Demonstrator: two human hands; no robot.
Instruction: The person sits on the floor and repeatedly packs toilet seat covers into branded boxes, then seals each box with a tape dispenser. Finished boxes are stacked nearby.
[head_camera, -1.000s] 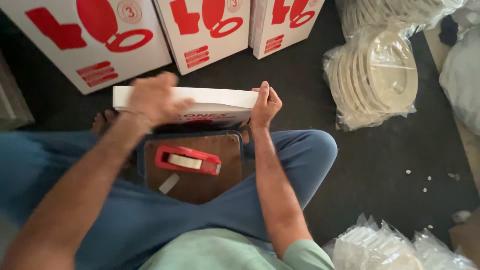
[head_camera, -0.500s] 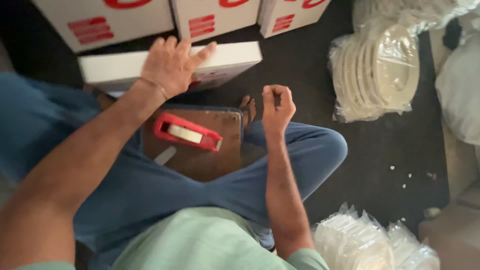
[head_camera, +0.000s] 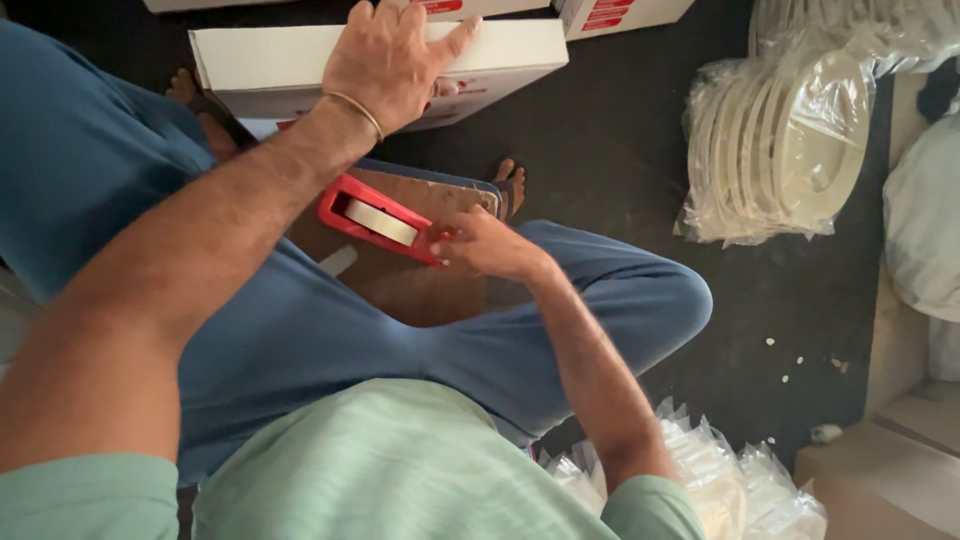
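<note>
Tape was the risk I watched most: my right hand (head_camera: 490, 245) had its fingers curled onto the handle end of the red tape dispenser (head_camera: 380, 218), which lay on a brown board (head_camera: 420, 285) across my lap, and a loose, end-on grip like that could have let it tip or slide off the board. My left hand (head_camera: 390, 60) lay spread, palm down and fingers loose, on the flat white box (head_camera: 500, 48) on the dark floor ahead; leaning too hard might have dented its lid. Red print marked that box's front face and 2 more white cartons (head_camera: 610, 12) behind. Right of them, stacked cream plates in clear plastic (head_camera: 780, 150) stood on edge.
</note>
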